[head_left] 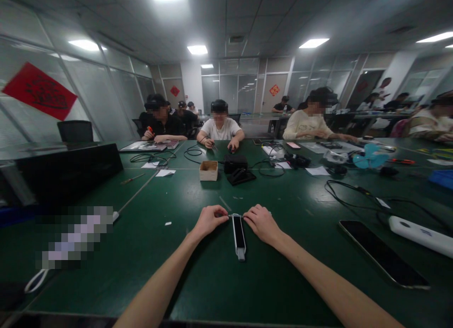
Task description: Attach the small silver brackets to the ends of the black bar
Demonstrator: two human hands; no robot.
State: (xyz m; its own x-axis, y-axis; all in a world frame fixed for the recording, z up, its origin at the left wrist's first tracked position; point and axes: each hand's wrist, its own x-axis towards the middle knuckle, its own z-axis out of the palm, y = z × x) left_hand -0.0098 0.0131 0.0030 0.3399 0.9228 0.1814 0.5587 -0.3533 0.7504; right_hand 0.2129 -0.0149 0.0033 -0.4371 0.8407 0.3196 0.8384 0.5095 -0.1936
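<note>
A slim handheld device [239, 236] with a white frame and black face lies lengthwise on the green table top [198, 281], its end pointing toward me. My left hand [209, 222] and my right hand [261, 224] meet at its far end. Fingertips of both hands pinch that end, where a thin loop or small metal part shows. The fingers partly hide this part, so its exact form cannot be made out.
To the right lie a black smartphone [384, 253] and a white power bank [421, 236] near black cables [354, 196]. A pixelated object [74, 236] lies left. Ahead are a small wooden box [208, 170], a black case [235, 164] and seated co-workers [220, 125].
</note>
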